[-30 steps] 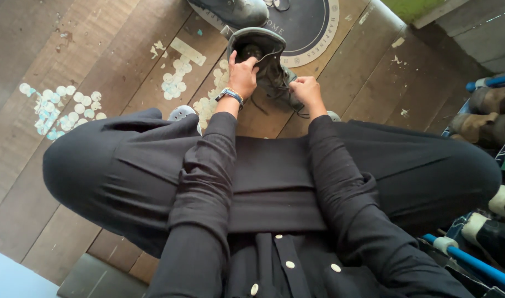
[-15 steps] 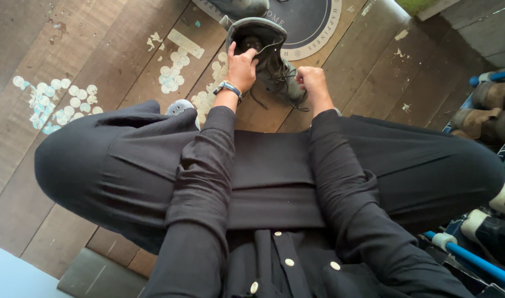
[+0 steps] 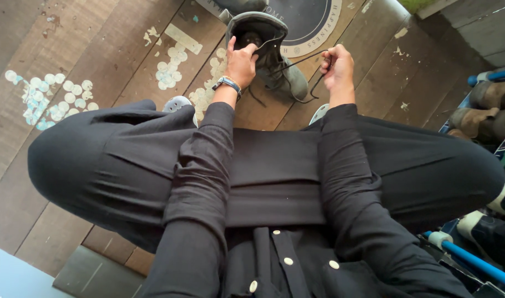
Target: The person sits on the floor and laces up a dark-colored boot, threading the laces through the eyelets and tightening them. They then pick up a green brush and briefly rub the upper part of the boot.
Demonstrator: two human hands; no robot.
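Person seated low, knees spread wide, dressed all in black; view straight down over the lap to a worn wooden floor (image 3: 87, 33).

Grey boot (image 3: 266, 47) stands on the floor between the feet, just ahead of the knees, its opening tipped toward the camera. Toe end meets the edge of a dark round doormat (image 3: 307, 22). Inside of the boot is dark; nothing to make out there.

Left hand (image 3: 241, 62) is closed on the near rim of the boot's opening, thumb on top, fingers curled over the edge. Wristwatch (image 3: 226, 84) on that wrist, just above the black cuff.

Right hand (image 3: 336, 69) is held to the right of the boot, apart from it, closed in a pinch around a dark shoelace (image 3: 296, 58). The lace runs taut from the boot's upper across to this hand, then loops down slack below the fingers.

Floor to the left carries a patch of pale round stickers (image 3: 48, 99), more of them just left of the boot. Two light shoe toes peek out from under the trouser legs. At far right, a blue-tube shoe rack (image 3: 473, 259) holds several pairs of shoes (image 3: 484, 99), well apart from the hands.
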